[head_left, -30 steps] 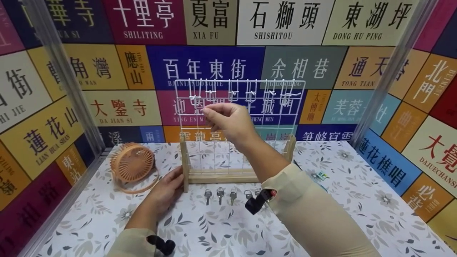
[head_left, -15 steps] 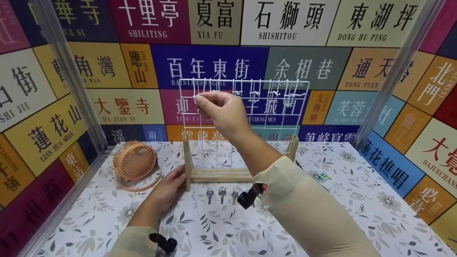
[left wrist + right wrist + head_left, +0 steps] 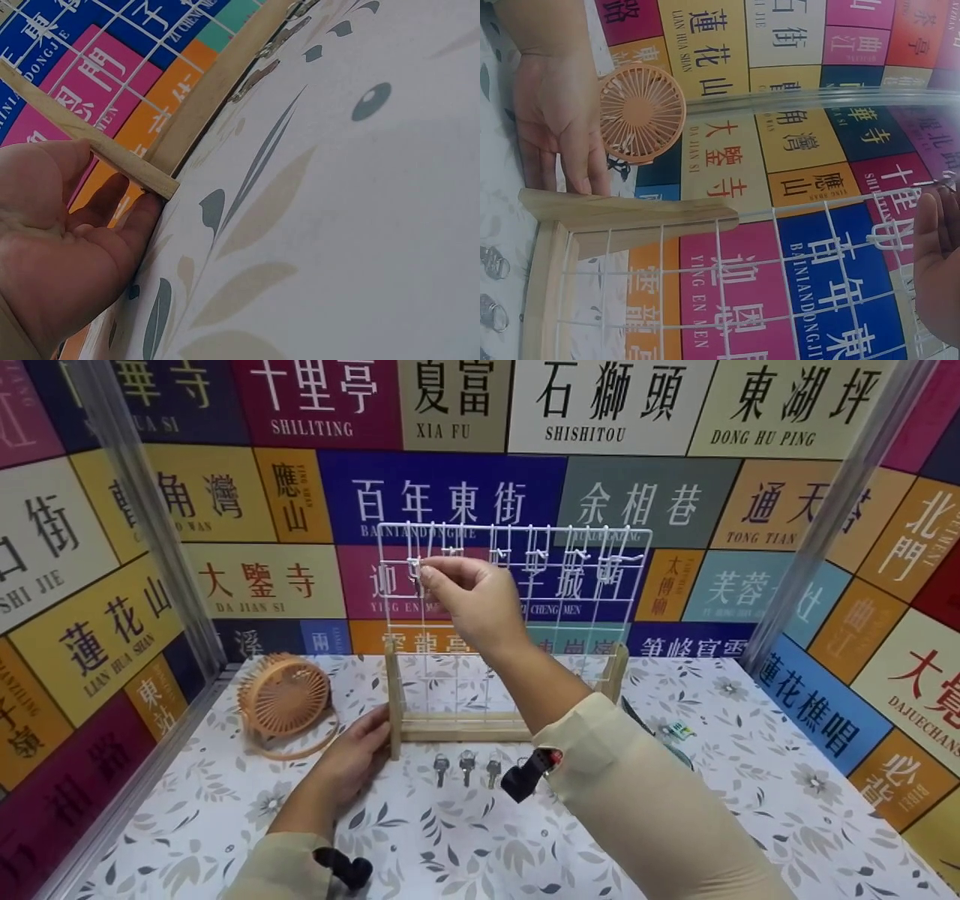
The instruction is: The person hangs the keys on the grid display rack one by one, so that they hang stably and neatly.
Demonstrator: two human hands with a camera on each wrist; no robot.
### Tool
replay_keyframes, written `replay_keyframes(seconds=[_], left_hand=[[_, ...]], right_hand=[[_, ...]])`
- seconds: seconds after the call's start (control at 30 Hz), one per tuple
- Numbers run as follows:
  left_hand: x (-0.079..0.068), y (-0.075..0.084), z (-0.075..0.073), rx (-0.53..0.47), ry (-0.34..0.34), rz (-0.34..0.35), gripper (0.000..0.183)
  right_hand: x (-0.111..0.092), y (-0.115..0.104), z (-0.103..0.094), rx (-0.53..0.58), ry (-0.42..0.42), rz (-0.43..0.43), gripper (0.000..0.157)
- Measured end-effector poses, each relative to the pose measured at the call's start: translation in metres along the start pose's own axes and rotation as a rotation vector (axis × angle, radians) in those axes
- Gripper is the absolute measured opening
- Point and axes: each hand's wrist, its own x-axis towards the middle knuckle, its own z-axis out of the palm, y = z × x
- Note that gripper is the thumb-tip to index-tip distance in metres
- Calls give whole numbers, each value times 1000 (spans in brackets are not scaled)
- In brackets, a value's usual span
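Note:
A white wire grid rack (image 3: 510, 529) with several small hooks along its top stands in a wooden base (image 3: 465, 731). At the leftmost hook (image 3: 413, 564), my right hand (image 3: 480, 600) pinches a small metal key (image 3: 417, 583), mostly covered by the fingers. Whether its ring is on the hook is too small to tell. In the right wrist view, that hand (image 3: 941, 255) shows only at the right edge. Low on the rack's left wooden post (image 3: 124, 161), the fingers of my left hand (image 3: 67, 232) rest against its outer side.
Several keys lie in a row before the base, among them a left key (image 3: 441, 769) and a middle key (image 3: 466, 769). An orange fan (image 3: 285, 697) stands left of the rack. A small green-and-white packet (image 3: 681, 730) lies to the right, behind my sleeve.
My right hand has moved left and up to the leftmost hook with the key, then shifted slightly right. My left hand has stayed at the post.

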Motion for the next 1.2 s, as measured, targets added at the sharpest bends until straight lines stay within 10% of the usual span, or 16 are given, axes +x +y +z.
replay_keyframes(seconds=[0.63,1.2], left_hand=[[6,-3,3,6,9,-39,51],[1,-1,0,6,-11,-24,53]], right_hand=[[-89,95,-100,-53,57,97,24],[-113,167,-156,-150,46,303,35]])
